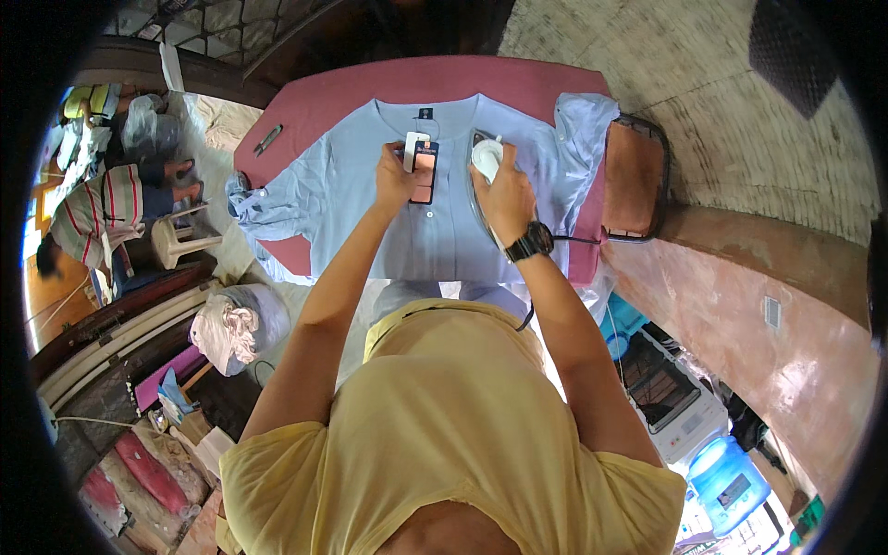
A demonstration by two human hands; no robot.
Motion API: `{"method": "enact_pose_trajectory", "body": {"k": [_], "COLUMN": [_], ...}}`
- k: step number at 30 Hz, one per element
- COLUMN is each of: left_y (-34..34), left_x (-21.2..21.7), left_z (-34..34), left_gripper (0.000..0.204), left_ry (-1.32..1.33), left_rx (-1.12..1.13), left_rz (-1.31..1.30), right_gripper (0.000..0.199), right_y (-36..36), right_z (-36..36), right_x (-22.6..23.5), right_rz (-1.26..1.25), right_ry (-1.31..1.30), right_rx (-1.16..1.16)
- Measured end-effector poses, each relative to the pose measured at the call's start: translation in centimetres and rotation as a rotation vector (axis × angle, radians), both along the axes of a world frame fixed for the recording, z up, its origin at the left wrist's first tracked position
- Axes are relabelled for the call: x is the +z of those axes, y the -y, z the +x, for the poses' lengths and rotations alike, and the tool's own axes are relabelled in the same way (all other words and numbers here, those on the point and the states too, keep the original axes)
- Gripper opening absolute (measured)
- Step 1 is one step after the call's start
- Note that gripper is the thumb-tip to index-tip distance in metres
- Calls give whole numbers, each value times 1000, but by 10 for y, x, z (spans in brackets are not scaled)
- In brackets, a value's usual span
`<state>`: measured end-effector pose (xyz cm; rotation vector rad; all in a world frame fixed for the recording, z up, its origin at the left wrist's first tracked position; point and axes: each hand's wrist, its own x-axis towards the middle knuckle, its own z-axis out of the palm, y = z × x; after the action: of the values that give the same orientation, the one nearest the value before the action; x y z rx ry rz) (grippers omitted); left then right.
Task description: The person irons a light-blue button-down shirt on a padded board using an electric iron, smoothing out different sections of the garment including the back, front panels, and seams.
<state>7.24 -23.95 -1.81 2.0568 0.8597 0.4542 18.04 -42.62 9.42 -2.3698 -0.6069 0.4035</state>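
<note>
Gripping a white iron (485, 159) in our right hand (507, 199), we stand at a board (370, 79) covered in dark red cloth, where a light blue shirt (365, 213) lies spread with its neckline toward the far side. Our right fingers wrap closely around the iron's handle, and the iron sits over the right half of the shirt's front; we cannot tell whether its whole plate touches the fabric. Our left hand (394, 176) narrows to a pinch on a white tag (413, 146) and a dark tag with an orange panel (425, 180), both over the middle of the shirt, just on the near side of the small black neck label (425, 114). We wear a black watch (529, 242) on the right wrist and a yellow top (444, 388). One sleeve lies crumpled at the board's left end, the other folded toward the far right, beside a brown pad (632, 180) in a black frame. A cutter (268, 139) rests at the board's far left. Off to our left, a person in a striped shirt (106, 203) is beside a pale plastic stool (176, 242); to the near right, we see a blue water jug (729, 476).
</note>
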Motion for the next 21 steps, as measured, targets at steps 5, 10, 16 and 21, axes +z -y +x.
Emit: {"method": "enact_pose_trajectory", "body": {"k": [5,10,16,21], "left_y": [-30,-114,-39,-31], "left_x": [26,18,-8,2], "left_z": [16,40,42,52], "left_gripper": [43,23,14,11], "left_ry": [7,573,362,21], "left_rx": [-12,81,-232,-477], "left_rz": [-383,-1520,-418,287], "right_gripper": [56,54,61,58], "right_y": [7,13,10,-6], "right_z": [5,-46,-70,-62], "right_x": [1,42,16,9], "right_rz": [79,-27,-87,-86], "right_ry": [-27,-30,-74,57], "right_rx": [3,126,89,87]}}
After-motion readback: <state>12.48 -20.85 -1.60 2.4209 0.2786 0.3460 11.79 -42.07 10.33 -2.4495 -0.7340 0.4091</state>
